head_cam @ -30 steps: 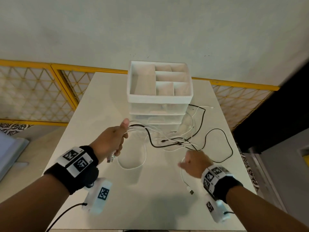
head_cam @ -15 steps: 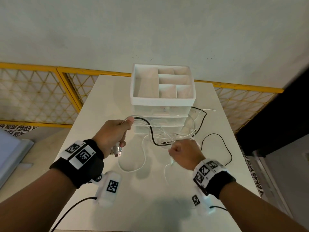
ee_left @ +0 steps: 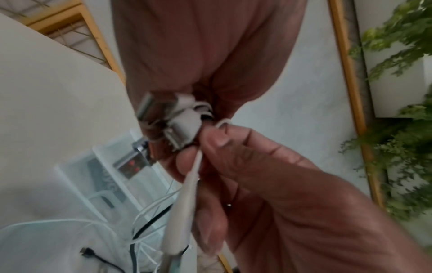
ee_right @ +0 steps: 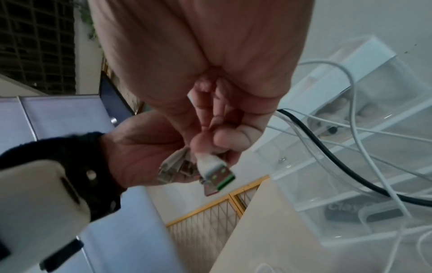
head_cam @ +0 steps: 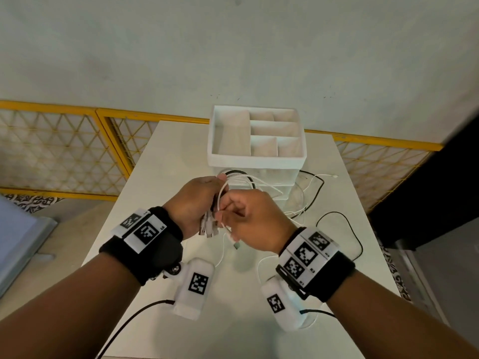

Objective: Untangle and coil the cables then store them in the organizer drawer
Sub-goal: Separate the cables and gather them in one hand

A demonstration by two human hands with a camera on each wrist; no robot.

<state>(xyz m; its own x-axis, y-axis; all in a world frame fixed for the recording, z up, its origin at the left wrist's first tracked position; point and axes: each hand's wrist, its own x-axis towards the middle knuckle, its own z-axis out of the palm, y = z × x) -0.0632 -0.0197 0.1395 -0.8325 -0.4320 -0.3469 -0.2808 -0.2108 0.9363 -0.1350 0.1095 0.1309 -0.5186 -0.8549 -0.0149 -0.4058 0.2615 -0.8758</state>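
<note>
Above the middle of the white table (head_cam: 166,182), both hands meet, close together and touching; the left hand (head_cam: 197,203) has its fingers curled round a bunch of cable ends (head_cam: 208,226), and the metal USB plugs (ee_left: 151,109) stick out below its fist; the right hand (head_cam: 248,218) sits at 3 o'clock from the left hand and pinches 1 white USB cable (head_cam: 228,233) between thumb and fingers; the right wrist view shows that cable's plug (ee_right: 216,175) with a green tip, poking out just under the fingertips (ee_right: 231,137); it hangs right beside the bunch in the left hand.

From the left fist, white cables and 1 black cable (head_cam: 239,174) loop up toward 12 o'clock and then run off to 3 o'clock; they lie in a loose tangle (head_cam: 300,203) on the table, beside the organizer; another thin black cable (head_cam: 355,234) curves on the table at 3 o'clock from the hands.

At 12 o'clock from the hands stands the white organizer (head_cam: 256,161); its top tray (head_cam: 212,141) has 5 open boxes; under the tray are clear drawers (head_cam: 285,177), and they look shut; I cannot tell what is inside them.

Each wrist wears a black band with black-and-white square tags; a yellow mesh fence (head_cam: 64,146) runs behind the table at 10 o'clock and at 2 o'clock.
</note>
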